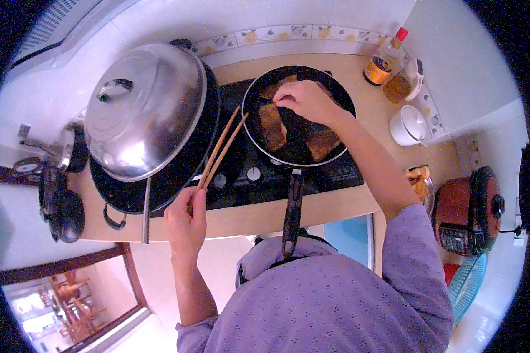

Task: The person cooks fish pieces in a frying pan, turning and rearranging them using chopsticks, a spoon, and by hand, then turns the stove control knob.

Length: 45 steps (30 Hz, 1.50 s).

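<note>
My left hand [186, 215] is closed round a pair of wooden chopsticks [222, 147], their tips pointing up between the wok and the frying pan. Over the frying pan [350, 126] hovers my right hand [306, 101], its fingertips pinched together; whatever they hold, if anything, is too small to tell. Several browned flat pieces of food lie in the pan, among them a long golden-brown piece [272, 126] on the left and a darker piece [322, 145] at the lower right. My right hand hides part of the food behind it.
A wok under a domed metal lid [150, 112] stands left on the black cooktop [232, 188]. The pan's handle [292, 212] juts toward my body. At right are a red-capped bottle [384, 59], a white lidded pot [408, 126], a food bowl [421, 182] and a red cooker [453, 203].
</note>
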Each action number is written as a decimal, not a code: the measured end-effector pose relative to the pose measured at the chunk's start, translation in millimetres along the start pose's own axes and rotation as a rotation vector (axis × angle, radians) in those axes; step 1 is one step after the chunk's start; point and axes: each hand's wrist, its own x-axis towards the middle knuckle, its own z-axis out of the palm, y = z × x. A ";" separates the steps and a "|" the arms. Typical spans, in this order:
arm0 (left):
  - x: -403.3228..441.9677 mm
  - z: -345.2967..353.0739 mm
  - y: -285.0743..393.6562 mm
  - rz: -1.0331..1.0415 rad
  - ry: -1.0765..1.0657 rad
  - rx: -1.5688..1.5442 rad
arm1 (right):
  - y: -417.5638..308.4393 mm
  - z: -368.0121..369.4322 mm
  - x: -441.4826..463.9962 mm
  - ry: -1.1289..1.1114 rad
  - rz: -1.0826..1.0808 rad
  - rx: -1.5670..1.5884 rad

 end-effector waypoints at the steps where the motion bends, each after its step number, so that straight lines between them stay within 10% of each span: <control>1: -0.1 -0.1 0.3 -0.009 0.000 -0.012 | 0.7 -1.8 -0.4 -0.003 0.007 -0.036; 26: 5.6 4.0 2.8 0.040 -0.001 0.001 | -28.9 -47.0 -28.4 0.194 0.286 -0.071; 33: 7.7 5.8 3.5 0.037 0.004 0.009 | -58.8 -53.0 -34.7 -0.258 0.171 -0.065; 45: 7.5 6.1 0.8 0.031 0.007 0.006 | -35.8 -17.8 -33.1 -0.043 0.085 0.016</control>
